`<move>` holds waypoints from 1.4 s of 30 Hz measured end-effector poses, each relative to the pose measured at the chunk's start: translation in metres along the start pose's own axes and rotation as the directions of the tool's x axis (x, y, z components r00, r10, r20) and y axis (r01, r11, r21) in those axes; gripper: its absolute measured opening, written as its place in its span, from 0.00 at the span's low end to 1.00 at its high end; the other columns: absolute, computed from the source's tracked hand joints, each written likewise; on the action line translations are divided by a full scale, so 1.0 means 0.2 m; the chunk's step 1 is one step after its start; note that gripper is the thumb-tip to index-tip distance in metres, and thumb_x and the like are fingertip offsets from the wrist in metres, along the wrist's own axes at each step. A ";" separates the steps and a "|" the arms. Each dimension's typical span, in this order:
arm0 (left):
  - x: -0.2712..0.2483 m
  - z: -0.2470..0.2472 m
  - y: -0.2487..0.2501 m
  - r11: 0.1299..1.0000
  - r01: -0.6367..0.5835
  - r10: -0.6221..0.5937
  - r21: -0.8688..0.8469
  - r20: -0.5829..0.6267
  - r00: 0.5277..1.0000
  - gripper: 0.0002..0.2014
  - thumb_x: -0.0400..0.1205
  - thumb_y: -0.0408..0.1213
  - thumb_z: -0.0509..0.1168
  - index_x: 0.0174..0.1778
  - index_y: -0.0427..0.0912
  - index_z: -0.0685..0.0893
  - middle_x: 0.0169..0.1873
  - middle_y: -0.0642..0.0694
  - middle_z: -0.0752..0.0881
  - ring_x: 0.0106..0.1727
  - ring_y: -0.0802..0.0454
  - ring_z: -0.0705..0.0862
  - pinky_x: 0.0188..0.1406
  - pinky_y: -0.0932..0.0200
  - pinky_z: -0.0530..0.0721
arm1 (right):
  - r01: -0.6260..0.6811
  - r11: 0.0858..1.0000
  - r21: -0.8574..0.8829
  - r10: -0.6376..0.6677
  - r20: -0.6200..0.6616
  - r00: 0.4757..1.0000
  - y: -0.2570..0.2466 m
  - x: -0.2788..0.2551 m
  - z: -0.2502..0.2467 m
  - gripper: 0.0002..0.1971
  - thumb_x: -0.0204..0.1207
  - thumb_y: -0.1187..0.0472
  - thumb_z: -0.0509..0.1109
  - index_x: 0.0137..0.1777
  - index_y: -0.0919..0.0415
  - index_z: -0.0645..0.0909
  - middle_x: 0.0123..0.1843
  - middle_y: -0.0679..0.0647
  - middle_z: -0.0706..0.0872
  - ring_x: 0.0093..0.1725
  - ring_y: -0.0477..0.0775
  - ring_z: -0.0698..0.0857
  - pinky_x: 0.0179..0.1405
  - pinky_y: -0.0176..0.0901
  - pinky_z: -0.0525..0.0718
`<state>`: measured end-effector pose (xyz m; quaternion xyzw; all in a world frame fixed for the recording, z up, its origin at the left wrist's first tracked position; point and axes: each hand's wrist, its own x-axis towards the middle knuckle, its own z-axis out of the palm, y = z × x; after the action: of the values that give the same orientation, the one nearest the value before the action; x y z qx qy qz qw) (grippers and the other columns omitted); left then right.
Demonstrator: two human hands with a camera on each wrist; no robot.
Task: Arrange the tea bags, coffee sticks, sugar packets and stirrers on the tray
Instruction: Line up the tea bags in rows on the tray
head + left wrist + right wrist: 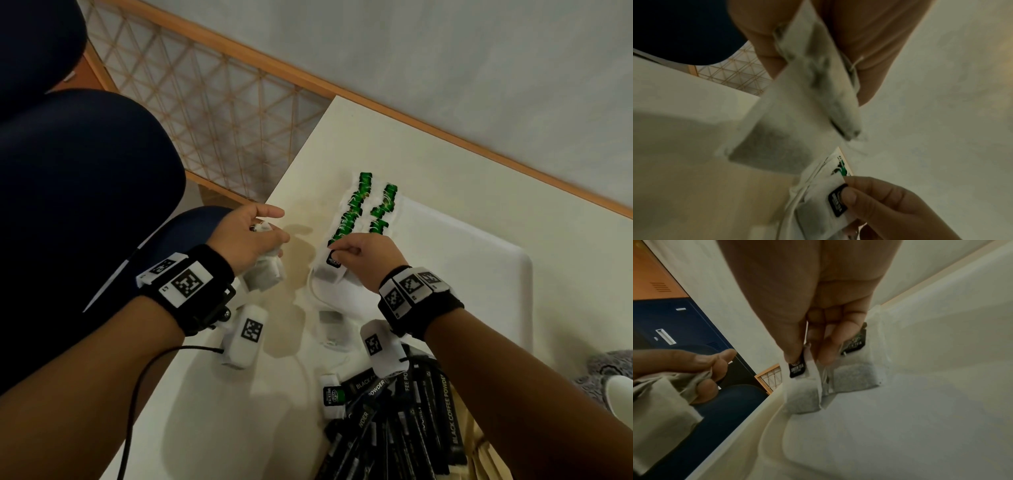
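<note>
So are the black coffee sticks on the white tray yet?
No, the coffee sticks lie piled on the table beside the tray.

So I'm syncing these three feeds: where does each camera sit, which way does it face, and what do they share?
Head: on the head, looking down at tray, rows of tea bags, coffee sticks; both forearms show.
Left wrist: along the left hand, which grips tea bags.
Right wrist: along the right hand, pinching a tea bag over the tray.
Shared: each wrist view catches the other hand.
</note>
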<state>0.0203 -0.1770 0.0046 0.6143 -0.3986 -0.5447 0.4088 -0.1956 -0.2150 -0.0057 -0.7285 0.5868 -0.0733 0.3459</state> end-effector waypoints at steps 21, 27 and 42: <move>-0.08 0.31 -0.05 1.000 -0.001 0.001 0.007 0.054 0.999 0.10 0.77 0.30 0.72 0.47 0.51 0.85 0.39 0.45 0.86 0.39 0.51 0.83 0.45 0.55 0.84 | 0.003 0.936 0.353 -0.063 0.158 0.985 0.00 -0.29 0.07 0.41 0.71 0.67 0.73 0.80 0.48 0.56 0.35 0.59 0.84 0.31 0.51 0.79 0.38 0.48 0.80; -0.07 0.22 -0.08 0.998 0.040 -0.042 0.040 0.049 0.998 0.10 0.77 0.31 0.72 0.52 0.45 0.85 0.30 0.48 0.85 0.28 0.60 0.84 0.32 0.68 0.82 | -0.059 0.977 0.206 0.037 0.106 0.994 0.05 -0.29 -0.01 0.10 0.73 0.60 0.74 0.52 0.48 0.87 0.39 0.44 0.90 0.37 0.40 0.83 0.45 0.35 0.81; -0.11 0.25 -0.10 0.985 0.127 -0.161 0.116 0.365 0.917 0.18 0.75 0.25 0.72 0.60 0.43 0.85 0.48 0.44 0.89 0.42 0.51 0.85 0.42 0.64 0.85 | -0.060 0.793 0.606 0.189 -0.151 0.970 0.06 -0.25 -0.06 0.12 0.75 0.72 0.70 0.48 0.52 0.84 0.39 0.52 0.85 0.37 0.50 0.85 0.37 0.39 0.88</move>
<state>-0.0309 -0.1528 -0.0100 0.5448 -0.4468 -0.6618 0.2561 -0.2261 -0.1747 0.0121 -0.5307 0.6130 -0.3052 0.4995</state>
